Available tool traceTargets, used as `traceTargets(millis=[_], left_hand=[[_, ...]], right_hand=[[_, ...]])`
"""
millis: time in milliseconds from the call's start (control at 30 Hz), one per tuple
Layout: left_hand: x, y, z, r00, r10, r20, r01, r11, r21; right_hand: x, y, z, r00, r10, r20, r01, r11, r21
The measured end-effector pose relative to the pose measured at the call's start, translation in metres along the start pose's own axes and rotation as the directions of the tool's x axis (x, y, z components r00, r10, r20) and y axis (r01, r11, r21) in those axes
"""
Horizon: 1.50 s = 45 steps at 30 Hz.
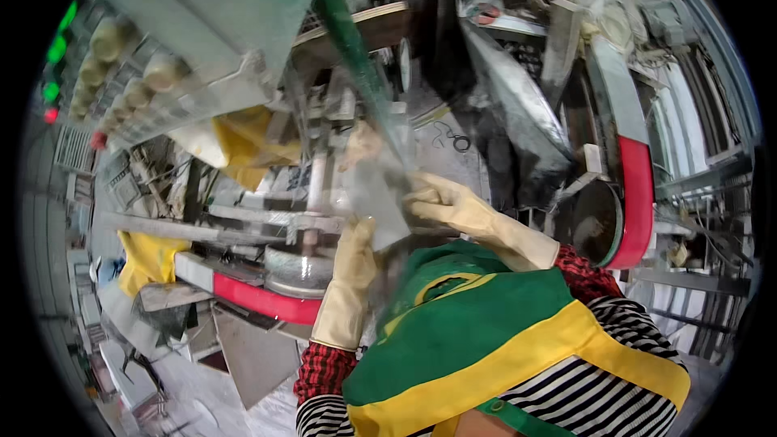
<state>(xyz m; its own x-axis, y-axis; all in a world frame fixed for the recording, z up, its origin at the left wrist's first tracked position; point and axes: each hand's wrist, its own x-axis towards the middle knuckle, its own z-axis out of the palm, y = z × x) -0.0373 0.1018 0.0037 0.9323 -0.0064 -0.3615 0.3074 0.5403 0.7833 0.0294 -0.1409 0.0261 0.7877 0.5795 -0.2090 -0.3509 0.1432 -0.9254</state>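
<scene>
Nearest to the camera is a green apron (477,332) with a broad yellow border, worn over a black-and-white striped shirt (599,372). Red-and-black checked cuffs (325,372) cover the ends of the sleeves, and both hands wear cream-coloured gloves.

The left hand (354,255) comes up from the lower edge, and its grip is pinching a thin grey sheet (382,206) at the lower left side, with the thumb side toward the sheet. The right hand (453,202) reaches from the right, and its fingers are slightly bent at the right edge of this sheet. The picture is blurred there, so I cannot tell if this grip is pressed together on it. The sheet is tilted, in front of the apron and between the two hands.

Beyond the left hand, on its left, there is a round metal part (299,269), and just below it a red curved rail (267,299). Farther to the left hangs a yellow cloth (150,259). At the upper left stands a pale panel with rows of round beige knobs (166,73) and green lights (56,48). On the right side, a red curved guard (637,202) stands next to a dark round opening (595,222).
</scene>
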Motion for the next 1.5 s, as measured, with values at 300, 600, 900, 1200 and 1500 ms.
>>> traceTargets(millis=[300,600,900,1200,1500], left_hand=[[0.022,-0.029,0.119,0.941,-0.212,0.265,0.193,0.976,0.097],[0.026,-0.04,0.206,0.926,-0.308,0.22,0.256,0.937,0.238],[0.054,-0.058,0.246,0.841,-0.314,0.44,0.162,0.923,0.349],[0.129,-0.097,0.299,0.904,-0.088,0.417,-0.122,0.884,0.45],[0.074,-0.113,0.288,0.663,-0.527,0.532,-0.082,0.656,0.751]], right_hand=[[-0.035,-0.026,-0.074,0.89,-0.18,-0.42,0.148,0.983,-0.108],[-0.086,-0.033,-0.122,0.785,-0.238,-0.572,0.097,0.959,-0.265],[-0.155,-0.023,-0.135,0.915,-0.062,-0.399,0.168,0.957,0.236],[-0.2,-0.027,-0.144,0.902,-0.074,-0.425,0.235,0.911,0.34],[-0.191,0.008,-0.219,0.416,-0.165,-0.894,0.585,0.801,0.124]])
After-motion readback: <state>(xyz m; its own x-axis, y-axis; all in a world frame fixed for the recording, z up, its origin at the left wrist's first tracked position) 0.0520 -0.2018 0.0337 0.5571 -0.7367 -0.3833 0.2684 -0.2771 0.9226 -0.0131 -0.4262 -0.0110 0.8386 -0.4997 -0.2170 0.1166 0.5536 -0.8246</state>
